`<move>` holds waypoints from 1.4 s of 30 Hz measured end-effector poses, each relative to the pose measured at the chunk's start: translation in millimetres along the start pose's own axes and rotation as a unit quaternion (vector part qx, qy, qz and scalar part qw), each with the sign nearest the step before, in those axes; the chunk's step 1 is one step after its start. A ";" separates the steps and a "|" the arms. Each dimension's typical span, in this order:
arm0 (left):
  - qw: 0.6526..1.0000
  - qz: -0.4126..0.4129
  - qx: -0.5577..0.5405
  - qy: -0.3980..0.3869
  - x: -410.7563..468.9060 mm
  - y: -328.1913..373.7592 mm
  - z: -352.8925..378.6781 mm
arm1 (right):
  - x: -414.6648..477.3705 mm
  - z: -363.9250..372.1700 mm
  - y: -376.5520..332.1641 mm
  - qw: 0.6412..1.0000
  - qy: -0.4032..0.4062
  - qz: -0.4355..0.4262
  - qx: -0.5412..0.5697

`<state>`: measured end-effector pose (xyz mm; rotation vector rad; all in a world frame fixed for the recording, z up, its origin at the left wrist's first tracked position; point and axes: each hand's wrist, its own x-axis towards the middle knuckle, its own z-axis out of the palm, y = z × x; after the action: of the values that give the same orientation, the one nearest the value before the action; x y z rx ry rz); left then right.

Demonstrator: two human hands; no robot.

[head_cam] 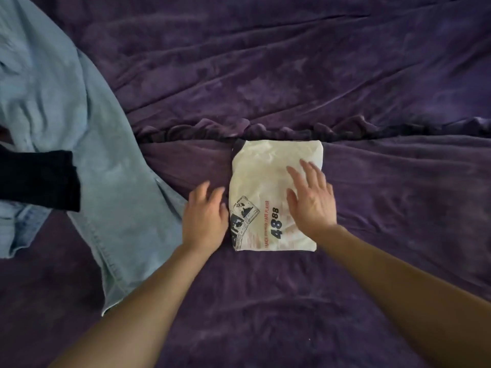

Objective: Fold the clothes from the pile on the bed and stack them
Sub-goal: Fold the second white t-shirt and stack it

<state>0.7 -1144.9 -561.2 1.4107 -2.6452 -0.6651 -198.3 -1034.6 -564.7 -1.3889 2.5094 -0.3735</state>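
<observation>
Folded white T-shirt (265, 176) on the purple bed (385, 235), under the right hand (312, 203), flat and spread. Left hand (204, 219) rests open beside it. No grip closed. Smoothing looks finished; jeans (106, 155), further left, probably come next.

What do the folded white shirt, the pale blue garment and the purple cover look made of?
White shirt: thin cotton-like knit, matte, softly creased, with printed graphic.
Blue garment: probably denim, matte, faded, with stitched seams.
Purple cover: plush, velvety fabric; its nap shows light and dark patches.
</observation>
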 end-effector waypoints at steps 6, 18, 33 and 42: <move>0.998 -0.059 -0.031 0.001 96.7 31.5 42.4 | 14.8 14.9 41.8 0.963 -0.040 0.217 0.154; 0.993 -0.050 -0.103 -0.007 55.0 88.1 12.2 | -30.2 -19.1 36.2 0.950 -0.035 0.233 0.205; 0.957 0.170 -0.233 -0.032 -88.1 306.9 -83.3 | -206.7 -252.1 126.7 0.942 0.115 0.273 0.156; 0.950 0.217 -0.222 -0.023 -81.2 513.7 -22.3 | -228.1 -338.4 319.0 0.943 0.172 0.254 0.130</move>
<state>-345.0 -838.1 -321.6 0.6736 -2.4834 -1.1412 -446.2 -641.9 -335.1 -0.5818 2.8302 -0.8554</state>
